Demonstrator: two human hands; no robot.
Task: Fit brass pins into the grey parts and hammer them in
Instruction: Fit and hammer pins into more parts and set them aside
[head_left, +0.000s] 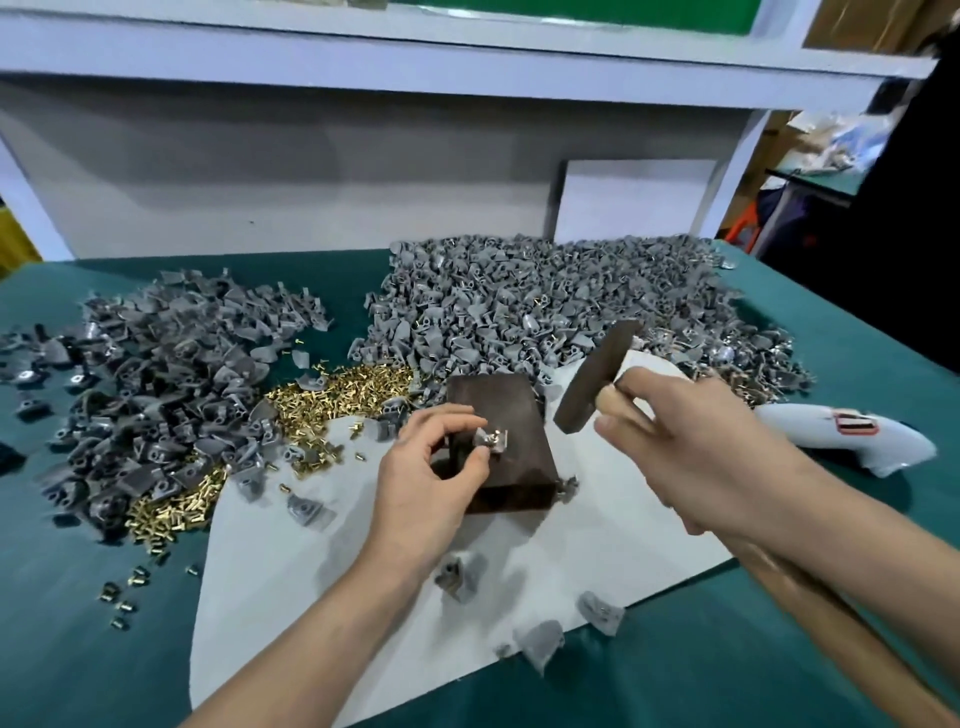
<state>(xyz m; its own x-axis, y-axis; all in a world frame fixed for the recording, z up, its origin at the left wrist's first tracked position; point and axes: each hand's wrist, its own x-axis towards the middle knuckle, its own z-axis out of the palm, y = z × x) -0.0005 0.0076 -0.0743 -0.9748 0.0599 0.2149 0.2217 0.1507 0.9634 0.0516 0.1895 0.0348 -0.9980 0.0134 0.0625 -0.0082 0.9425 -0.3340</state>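
left hand (431, 462): thumb and fingertips pinch a small grey part (492, 441) and hold it on the top face of the block (506, 415); the forearm enters from the lower edge.
right hand (691, 447): fingers curled round the wooden handle of the hammer (597, 376), just below its head, raised to the right of the block.
left pile (156, 374): a loose heap of darker grey parts at the far left of the worktop (78, 649).
brass pins (353, 389): a heap between the two piles, trailing down along the near edge of the left pile; a few strays lie apart on the green surface.
sheet (363, 597): white, spread over the green worktop under both hands, its far edge touching the pins.
loose parts (309, 512): single grey pieces scattered on the sheet, several near its front edge.
block: dark metal, standing on the sheet, with the pinched part on its upper face.
grey part: details too blurred to tell whether a pin sits in it.
hammer: dark head tilted, above and just right of the block, clear of the part; the handle runs down to the lower right corner.
right pile (545, 301): the larger heap of paler grey parts behind the block, some showing brass pins.
board (639, 200): white, leaning upright behind the right pile.
white plastic object (852, 434): lying on the worktop at far right, with a red and black label.
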